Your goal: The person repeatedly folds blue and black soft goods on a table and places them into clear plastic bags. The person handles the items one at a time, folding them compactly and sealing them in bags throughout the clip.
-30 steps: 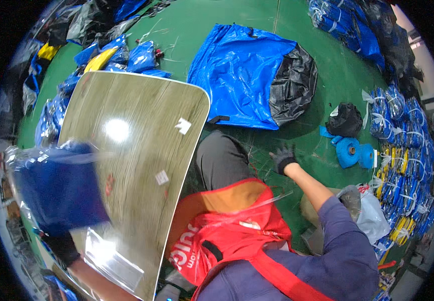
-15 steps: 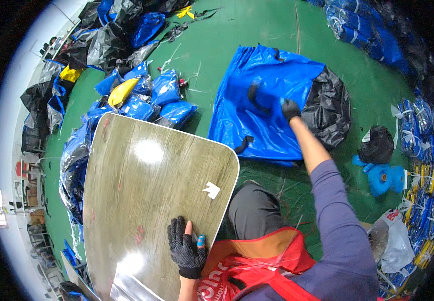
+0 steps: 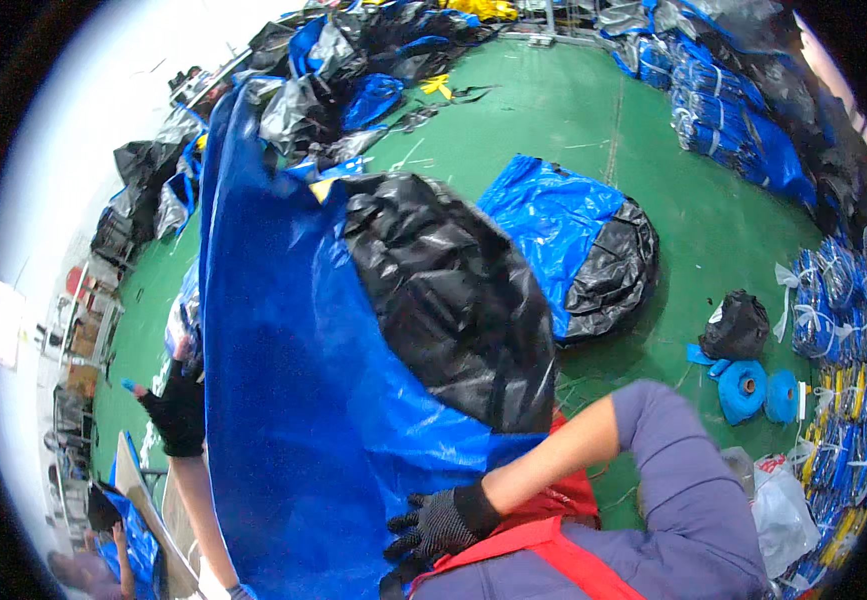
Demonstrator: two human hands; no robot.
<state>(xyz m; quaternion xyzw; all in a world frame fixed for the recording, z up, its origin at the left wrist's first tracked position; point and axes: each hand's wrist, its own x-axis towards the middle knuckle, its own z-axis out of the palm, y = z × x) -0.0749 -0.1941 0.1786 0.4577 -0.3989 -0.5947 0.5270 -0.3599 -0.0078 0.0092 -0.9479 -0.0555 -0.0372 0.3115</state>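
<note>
A big blue bag (image 3: 283,370) with a crumpled black round end (image 3: 453,300) spreads upright in front of me, covering most of the wood-patterned board (image 3: 138,490). My right hand (image 3: 443,525), in a black dotted glove, rests on the bag's lower part with its fingers stretched apart. Near those fingers is a piece of black strap (image 3: 393,580). My left hand (image 3: 175,405), gloved in black with a blue wrap on one finger, is raised beside the bag's left edge. Its fingers are spread, and nothing shows in them.
Another blue and black bag (image 3: 553,220) lies on the green floor (image 3: 513,100) ahead. Blue tape rolls (image 3: 743,390) and a black bundle (image 3: 736,325) are at right, near tied blue stacks (image 3: 843,310). Heaped sheets (image 3: 343,90) line the far left. Another person (image 3: 93,570) is at lower left.
A blue and black bag has come up from the floor to in front of me, hiding the board. Both hands have moved: the right back toward my body, the left up and leftward off the board.
</note>
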